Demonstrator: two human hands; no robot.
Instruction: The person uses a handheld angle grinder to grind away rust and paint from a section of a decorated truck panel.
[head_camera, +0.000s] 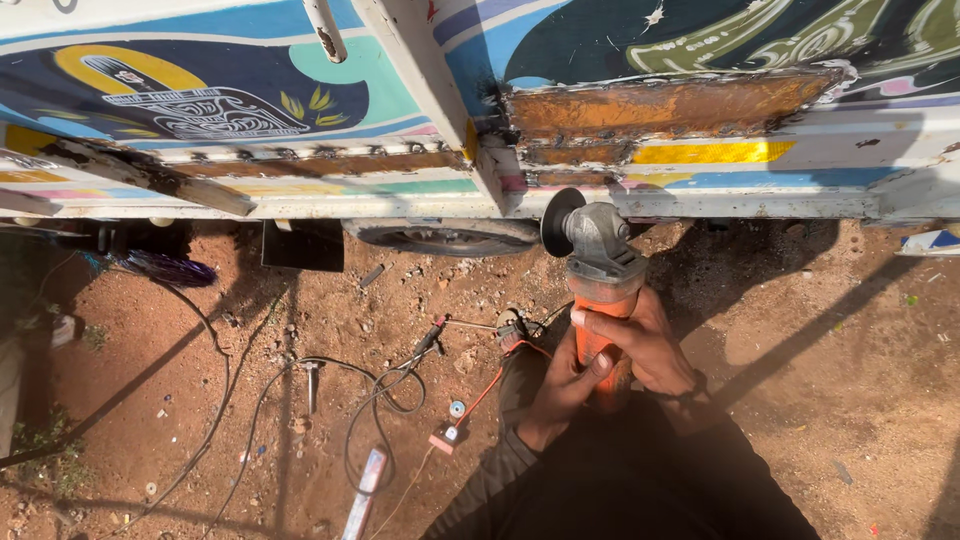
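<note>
Both my hands grip an orange angle grinder (603, 290). My left hand (560, 392) wraps its body from the left and below. My right hand (650, 345) clasps it from the right, fingers over the top. The grinder's grey head and dark disc (556, 222) point up, the disc just under the lower edge of a painted vehicle body (250, 90). Above the disc is a rusty welded steel patch (670, 105) beside a white post (430, 90).
Red dirt ground (800, 330) lies below the vehicle. Cables (380, 390), a welding electrode holder (430, 340), a hammer (312, 380), a small red plug (444, 436) and a flat packet (365, 485) are scattered at left. A tyre (440, 240) shows under the body.
</note>
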